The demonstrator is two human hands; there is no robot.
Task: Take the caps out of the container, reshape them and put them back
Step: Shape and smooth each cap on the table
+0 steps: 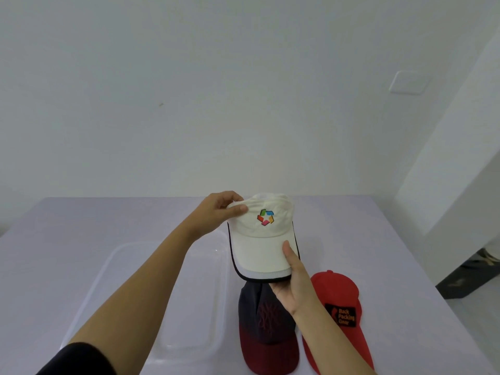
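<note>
I hold a cream cap (261,239) with a coloured logo and a black-edged brim up above the table. My left hand (220,209) pinches the crown at its upper left. My right hand (293,282) grips the brim from below, thumb on top. Under the lifted cap a dark navy cap with a red brim (266,331) lies on the table. A red cap with a black patch (338,315) lies to its right. The clear plastic container (221,293) sits at the left with nothing visible inside, partly hidden by my left forearm.
The pale lilac table (81,226) runs back to a white wall. Its right edge falls away to a dark floor (465,280) at the far right.
</note>
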